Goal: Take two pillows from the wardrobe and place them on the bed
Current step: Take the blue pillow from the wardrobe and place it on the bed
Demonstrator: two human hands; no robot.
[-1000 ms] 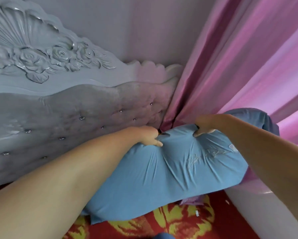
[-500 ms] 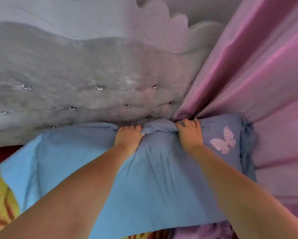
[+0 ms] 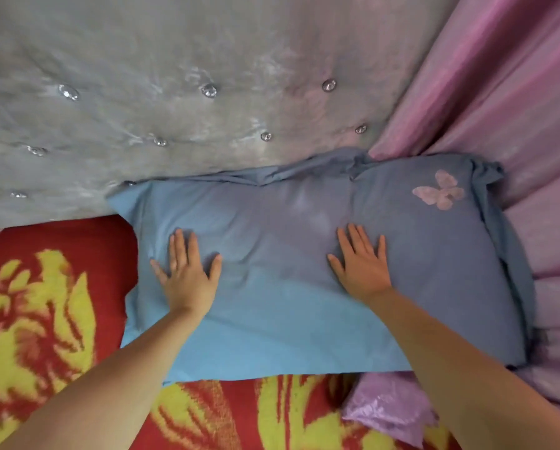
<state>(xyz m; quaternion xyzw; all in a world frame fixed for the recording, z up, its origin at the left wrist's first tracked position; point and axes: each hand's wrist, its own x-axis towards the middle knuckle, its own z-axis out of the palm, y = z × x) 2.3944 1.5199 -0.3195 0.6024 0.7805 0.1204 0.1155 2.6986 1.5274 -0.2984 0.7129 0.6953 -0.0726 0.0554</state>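
Observation:
A blue pillow [image 3: 281, 306] with a pale butterfly print near its right end lies flat on the bed, its far edge against the headboard. My left hand [image 3: 187, 277] rests palm down on the pillow's left part, fingers spread. My right hand [image 3: 363, 267] lies flat on the pillow's middle right, fingers apart as well. Neither hand grips the cloth. Only this one pillow is in view; the wardrobe is out of sight.
A grey tufted headboard [image 3: 174, 92] with crystal buttons fills the top. The bed wears a red and yellow blanket [image 3: 45, 319]. A pink curtain [image 3: 515, 92] hangs at the right, touching the pillow. A crumpled purple plastic bag [image 3: 392, 414] lies at the pillow's near right corner.
My hands have let go of the pillow's far edge, where they gripped bunched cloth, and now lie flat on its top. The pillow has settled on the bed against the headboard.

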